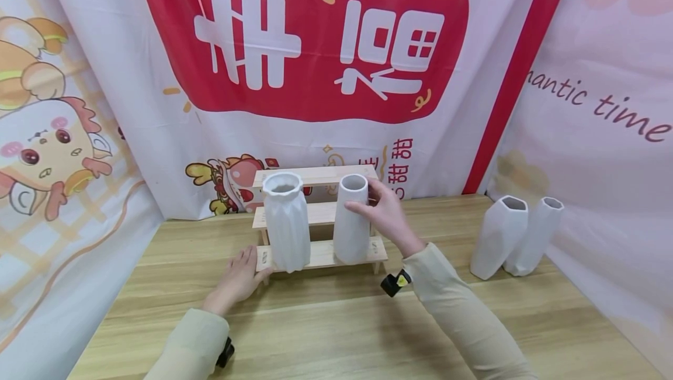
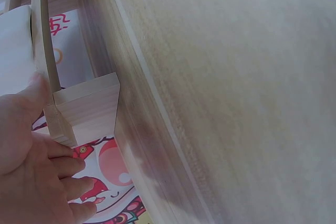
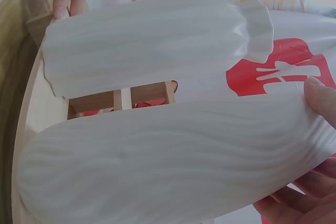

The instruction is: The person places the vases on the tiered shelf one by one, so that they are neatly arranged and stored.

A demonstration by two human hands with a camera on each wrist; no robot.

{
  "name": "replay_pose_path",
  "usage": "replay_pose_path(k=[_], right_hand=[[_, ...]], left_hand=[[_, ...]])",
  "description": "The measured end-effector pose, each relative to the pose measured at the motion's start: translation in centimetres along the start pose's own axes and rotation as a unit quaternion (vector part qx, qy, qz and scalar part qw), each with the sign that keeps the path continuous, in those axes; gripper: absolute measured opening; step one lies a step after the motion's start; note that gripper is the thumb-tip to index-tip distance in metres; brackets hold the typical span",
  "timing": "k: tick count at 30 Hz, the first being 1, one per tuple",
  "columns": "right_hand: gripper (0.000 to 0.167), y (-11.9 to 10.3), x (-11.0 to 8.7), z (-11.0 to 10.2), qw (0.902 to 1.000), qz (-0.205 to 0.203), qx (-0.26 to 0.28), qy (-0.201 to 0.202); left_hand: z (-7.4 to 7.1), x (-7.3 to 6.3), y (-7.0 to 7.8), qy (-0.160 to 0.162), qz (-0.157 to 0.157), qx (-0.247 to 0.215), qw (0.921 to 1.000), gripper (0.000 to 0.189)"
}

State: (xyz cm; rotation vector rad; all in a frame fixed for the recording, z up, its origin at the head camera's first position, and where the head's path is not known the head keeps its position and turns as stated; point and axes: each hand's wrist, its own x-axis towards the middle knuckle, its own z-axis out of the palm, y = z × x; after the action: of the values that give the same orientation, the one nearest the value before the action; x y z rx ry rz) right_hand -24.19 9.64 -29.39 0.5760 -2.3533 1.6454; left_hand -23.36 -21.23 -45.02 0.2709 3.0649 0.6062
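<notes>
A three-tier wooden display stand (image 1: 321,258) carries two white vases on its lowest step. The left vase (image 1: 287,225) is pleated with a ruffled rim; the right vase (image 1: 351,222) is smooth-rimmed and tapered, with wavy ridges in the right wrist view. My right hand (image 1: 386,213) grips this tapered vase near its top, thumb in front and fingers behind. At the stand's left end my left hand (image 1: 239,275) holds the corner of the lowest step (image 2: 62,121) between thumb and index finger; the other fingers (image 2: 79,187) extend loosely beside it.
Two more white vases, one faceted (image 1: 499,239) and one slimmer (image 1: 535,239), stand close together at the right of the wood-grain table (image 1: 326,327). Printed cloths (image 1: 368,128) hang behind and at both sides. Each wrist wears a small black device (image 1: 395,282).
</notes>
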Motion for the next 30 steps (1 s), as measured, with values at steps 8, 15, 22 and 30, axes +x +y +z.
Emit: replay_pose_path(k=[8,15,22,30], right_hand=[[0.054,0.1,0.1,0.2,1.0,0.004,-0.003,-0.007],[0.054,1.4,0.9,0.1,0.9998,0.009,0.0,-0.017],[0.059,4.4,2.3,0.3,0.9995,0.02,0.0,-0.023],[0.061,4.5,2.3,0.2,0.9991,0.021,0.0,-0.036]], left_hand=[[0.1,0.0,-0.1,0.008,0.006,-0.006,0.9999,0.075],[0.1,0.0,-0.1,0.009,0.009,-0.01,0.9999,0.077],[0.2,0.2,-0.3,0.007,0.004,0.001,1.0,0.074],[0.3,0.1,-0.4,0.007,0.005,0.001,1.0,0.074]])
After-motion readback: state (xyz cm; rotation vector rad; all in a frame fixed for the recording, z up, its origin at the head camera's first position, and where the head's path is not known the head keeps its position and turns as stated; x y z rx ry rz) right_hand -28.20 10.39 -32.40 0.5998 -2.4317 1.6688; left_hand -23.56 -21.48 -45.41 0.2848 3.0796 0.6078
